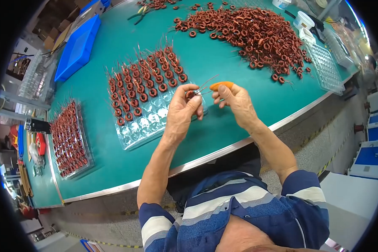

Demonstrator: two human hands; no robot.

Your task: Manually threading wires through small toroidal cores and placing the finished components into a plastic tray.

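Observation:
My left hand point(183, 108) pinches a small red-brown toroidal coil point(190, 94) between thumb and fingers. Thin wire leads point(205, 87) stick out of it to the right. My right hand point(236, 102) is closed close beside it, with an orange finger cot point(221, 85) on one finger. One lead reaches its fingertips, which appear to grip it. Under and left of my left hand lies a clear plastic tray point(145, 122). Rows of upright coils point(143, 82) fill its far part, and its nearer pockets hold none.
A big heap of loose coils point(256, 35) covers the far right of the green table point(222, 138). Another loaded tray point(71, 140) stands left, with a blue bin point(77, 48) behind it. Pliers point(139, 15) lie at the back; clear trays point(326, 69) and white tubs point(303, 21) sit right.

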